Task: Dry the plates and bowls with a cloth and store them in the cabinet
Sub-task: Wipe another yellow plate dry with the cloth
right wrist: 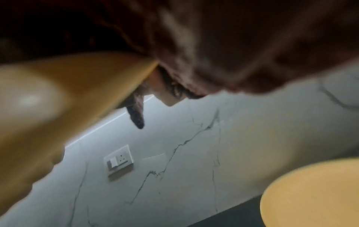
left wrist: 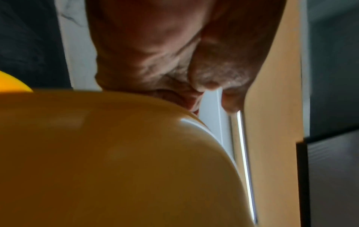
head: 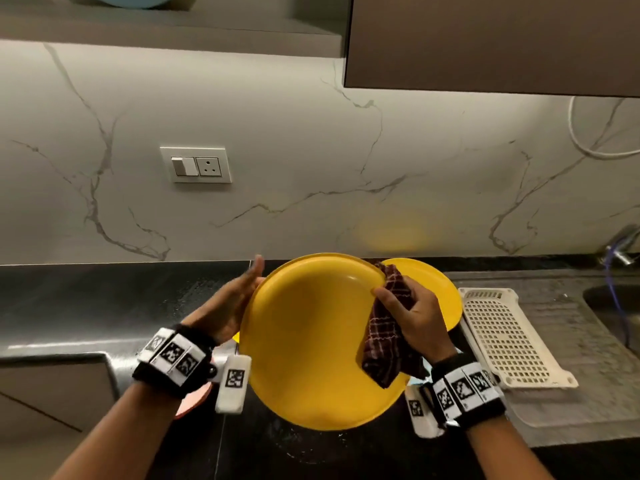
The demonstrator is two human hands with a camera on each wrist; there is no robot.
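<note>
A large yellow plate (head: 311, 341) is held tilted above the black counter. My left hand (head: 239, 292) presses flat against its left rim with straight fingers; the left wrist view shows the palm (left wrist: 155, 53) against the plate's underside (left wrist: 116, 161). My right hand (head: 412, 313) grips a dark red checked cloth (head: 384, 344) folded over the plate's right rim, thumb on the upper face. In the right wrist view the cloth (right wrist: 137, 113) hangs past the plate's edge (right wrist: 68, 95). A second yellow plate (head: 436, 285) lies on the counter behind my right hand.
A white perforated tray (head: 502, 334) lies on the steel drainboard at right, next to the sink (head: 613, 299) and tap (head: 623, 247). A pink item (head: 194, 400) peeks out under my left wrist. Wall socket (head: 195, 165) on the marble backsplash; cabinet (head: 491, 39) and shelf (head: 166, 32) overhead.
</note>
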